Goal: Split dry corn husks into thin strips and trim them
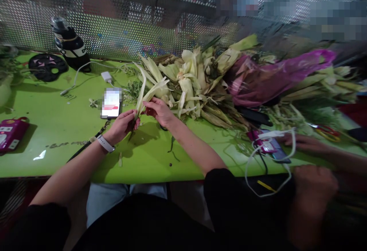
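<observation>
Pale corn husk strips [142, 92] rise in a V from between my two hands, over the green table [149, 161]. My left hand [122, 125], with a white band at the wrist, is closed round their lower ends. Close beside it, my right hand [160, 111] pinches a husk strip near its base; some fingertips are hidden. Just beyond lies a large heap of dry corn husks [187, 85], with thin green scraps [134, 90] at its left edge. A lit phone [111, 104] lies left of my hands.
A dark bottle [71, 46] and black fan-like piece [48, 67] stand far left. Near the left edge is a purple power strip [13, 134]. Right are a pink plastic bag [258, 77], white cable [249, 178], scissors [327, 132] and another person's hand [304, 144]. Perforated metal [114, 25] borders the back.
</observation>
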A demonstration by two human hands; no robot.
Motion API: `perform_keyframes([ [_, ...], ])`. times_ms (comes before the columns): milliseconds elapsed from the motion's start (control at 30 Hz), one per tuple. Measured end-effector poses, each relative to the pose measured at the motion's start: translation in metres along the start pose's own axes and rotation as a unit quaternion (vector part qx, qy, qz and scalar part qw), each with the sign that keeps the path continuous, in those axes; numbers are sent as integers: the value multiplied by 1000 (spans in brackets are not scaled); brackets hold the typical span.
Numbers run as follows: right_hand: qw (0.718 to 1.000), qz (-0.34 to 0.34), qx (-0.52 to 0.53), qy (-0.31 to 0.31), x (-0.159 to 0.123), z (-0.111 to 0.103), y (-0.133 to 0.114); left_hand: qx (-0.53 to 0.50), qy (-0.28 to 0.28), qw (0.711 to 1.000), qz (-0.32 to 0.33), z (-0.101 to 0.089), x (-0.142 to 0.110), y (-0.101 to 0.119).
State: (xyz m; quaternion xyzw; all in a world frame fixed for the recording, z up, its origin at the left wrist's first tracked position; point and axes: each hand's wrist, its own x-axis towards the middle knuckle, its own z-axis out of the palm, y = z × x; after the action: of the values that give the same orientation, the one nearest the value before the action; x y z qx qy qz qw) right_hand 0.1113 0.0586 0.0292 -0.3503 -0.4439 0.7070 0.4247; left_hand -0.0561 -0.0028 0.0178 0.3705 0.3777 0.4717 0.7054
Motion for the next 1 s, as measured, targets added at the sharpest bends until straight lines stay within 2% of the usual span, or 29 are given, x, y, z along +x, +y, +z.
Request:
perform_keyframes([
  [167,1000,-8,-21,10,2,-1,4,39,7,999,16,3,-3,1],
  [333,995,-33,-91,25,-2,2,4,152,26,984,87,7,-5,0],
  [467,987,-54,-148,14,-5,3,6,202,38,975,81,6,-4,-1],
  [767,984,-54,-163,-43,-9,6,6,168,23,984,57,3,-5,0],
  [867,984,-53,-162,-44,-9,7,8,158,25,985,59,1,-4,-2],
  [1000,987,-50,-154,-18,-8,7,8,146,64,984,73,0,-1,-6],
])
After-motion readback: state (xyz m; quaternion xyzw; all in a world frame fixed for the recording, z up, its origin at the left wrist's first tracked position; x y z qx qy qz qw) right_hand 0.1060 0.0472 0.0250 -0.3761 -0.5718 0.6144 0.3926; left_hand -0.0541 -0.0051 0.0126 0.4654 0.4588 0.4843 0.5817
